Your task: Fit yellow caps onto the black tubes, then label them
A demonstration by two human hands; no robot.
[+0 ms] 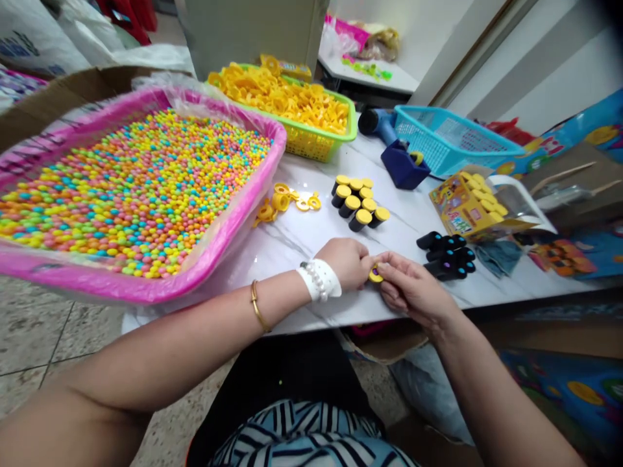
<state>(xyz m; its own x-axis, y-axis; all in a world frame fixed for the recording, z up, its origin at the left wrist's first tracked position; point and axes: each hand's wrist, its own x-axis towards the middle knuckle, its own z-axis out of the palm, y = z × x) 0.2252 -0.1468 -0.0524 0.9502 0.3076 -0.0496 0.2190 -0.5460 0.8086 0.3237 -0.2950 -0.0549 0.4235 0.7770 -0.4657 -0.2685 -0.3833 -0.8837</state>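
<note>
Over the table's front edge, my two hands meet at a small round yellow cap (375, 275) with a dark centre. My right hand (416, 288) pinches it between thumb and fingers. My left hand (342, 263) is closed, its fingertips pressed against the cap's left side; whether a tube sits beneath is hidden. Just beyond stands a group of black tubes with yellow tops (361, 219). To the right of my right hand lie several black tubes with blue-dotted ends (445, 250). Loose yellow ring-shaped parts (302, 203) rest on the white table (292, 240) beyond my left hand.
A large pink basin (278, 139) of colourful candy balls fills the left. Behind it stands a green basket (351, 123) heaped with yellow parts. Further right are a blue tape dispenser (403, 167), a light-blue basket (455, 146) and a yellow box (455, 209) of yellow-capped tubes.
</note>
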